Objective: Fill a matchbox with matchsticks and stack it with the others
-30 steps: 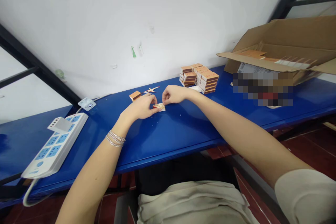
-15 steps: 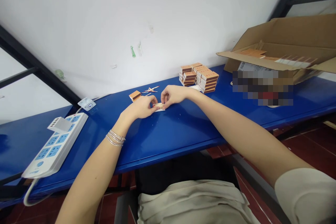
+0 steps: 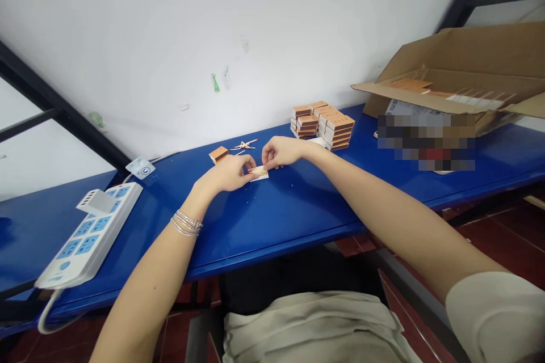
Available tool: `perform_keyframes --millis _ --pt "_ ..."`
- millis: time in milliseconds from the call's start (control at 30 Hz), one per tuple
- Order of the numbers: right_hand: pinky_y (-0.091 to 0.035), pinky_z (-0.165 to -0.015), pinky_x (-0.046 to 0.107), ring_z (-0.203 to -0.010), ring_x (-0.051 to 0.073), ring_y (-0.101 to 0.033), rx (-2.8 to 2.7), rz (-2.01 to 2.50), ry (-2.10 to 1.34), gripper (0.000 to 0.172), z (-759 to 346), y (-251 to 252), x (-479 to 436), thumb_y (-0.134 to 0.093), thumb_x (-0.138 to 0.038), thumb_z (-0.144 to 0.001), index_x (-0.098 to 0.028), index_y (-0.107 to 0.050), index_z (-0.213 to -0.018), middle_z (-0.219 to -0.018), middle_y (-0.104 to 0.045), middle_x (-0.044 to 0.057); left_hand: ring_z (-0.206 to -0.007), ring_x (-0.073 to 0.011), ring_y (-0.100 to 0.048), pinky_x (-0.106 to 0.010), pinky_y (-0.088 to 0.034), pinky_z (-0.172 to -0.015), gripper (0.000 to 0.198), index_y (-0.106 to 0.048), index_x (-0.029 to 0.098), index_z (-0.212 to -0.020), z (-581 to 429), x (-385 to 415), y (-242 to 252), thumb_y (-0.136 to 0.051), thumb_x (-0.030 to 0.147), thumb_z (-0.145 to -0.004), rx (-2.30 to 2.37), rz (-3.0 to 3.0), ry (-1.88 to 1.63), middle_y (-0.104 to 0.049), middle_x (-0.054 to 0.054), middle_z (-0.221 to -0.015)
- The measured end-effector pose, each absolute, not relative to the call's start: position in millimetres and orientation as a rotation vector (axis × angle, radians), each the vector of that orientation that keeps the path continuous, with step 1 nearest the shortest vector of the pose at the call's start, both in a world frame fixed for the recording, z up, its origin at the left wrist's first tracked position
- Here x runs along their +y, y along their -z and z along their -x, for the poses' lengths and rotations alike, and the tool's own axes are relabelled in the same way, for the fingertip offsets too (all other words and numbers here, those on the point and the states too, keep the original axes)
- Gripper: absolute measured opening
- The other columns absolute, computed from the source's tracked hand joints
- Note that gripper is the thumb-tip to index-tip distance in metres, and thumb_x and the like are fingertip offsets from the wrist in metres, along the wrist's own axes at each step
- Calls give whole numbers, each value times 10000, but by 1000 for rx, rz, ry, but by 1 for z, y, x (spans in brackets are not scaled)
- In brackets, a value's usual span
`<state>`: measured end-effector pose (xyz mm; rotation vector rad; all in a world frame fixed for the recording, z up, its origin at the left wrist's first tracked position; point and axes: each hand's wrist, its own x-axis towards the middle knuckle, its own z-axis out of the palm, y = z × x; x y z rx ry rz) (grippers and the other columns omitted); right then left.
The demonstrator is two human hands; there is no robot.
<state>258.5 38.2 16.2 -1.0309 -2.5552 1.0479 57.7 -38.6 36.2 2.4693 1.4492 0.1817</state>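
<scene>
A small white matchbox tray (image 3: pixel 261 176) with red-tipped matches (image 3: pixel 257 170) lying in it rests on the blue table. My left hand (image 3: pixel 232 173) is closed on the tray's left end, thumb at the near side and fingers curled over the far side. At the far right corner, the thumb and forefinger of my right hand (image 3: pixel 281 151) pinch together against the tray; its other fingers are curled. Behind my left hand sits an orange matchbox sleeve (image 3: pixel 219 154). A loose heap of matches (image 3: pixel 244 145) lies beyond the hands.
Stacked orange matchboxes (image 3: pixel 336 122) stand by the wall, with a white piece (image 3: pixel 318 142) in front of them. An open cardboard box (image 3: pixel 460 62) is at the right. On the left are a white power strip (image 3: pixel 96 232) and a card (image 3: pixel 141 168).
My right hand has shifted slightly up and back, uncovering more of the tray's right end and the matches. My left hand stays at the tray's left end.
</scene>
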Motion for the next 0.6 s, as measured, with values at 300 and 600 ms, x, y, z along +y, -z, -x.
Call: perform_keyframes --millis 300,600 --pt "-441 -531 223 -572 121 -602 -2559 938 -1126 392 -255 -13 38 -795 -440 -605 -152 -655 -830 -702 -700 30 -703 -164 -609 -282 -436 -644 364 -632 174 -1026 -53 -35 -35 -522 483 -868 1374 -2490 -183 -701 -60 -901" --pt "-416 -583 238 -656 133 -591 -2603 1003 -890 585 -254 -22 30 -825 -470 -539 -152 -681 -1008 -881 -703 47 -741 -178 -613 -297 -458 -641 554 -619 175 -1066 -44 -31 -40 -676 585 -698 1445 -2427 -151 -688 -61 -954"
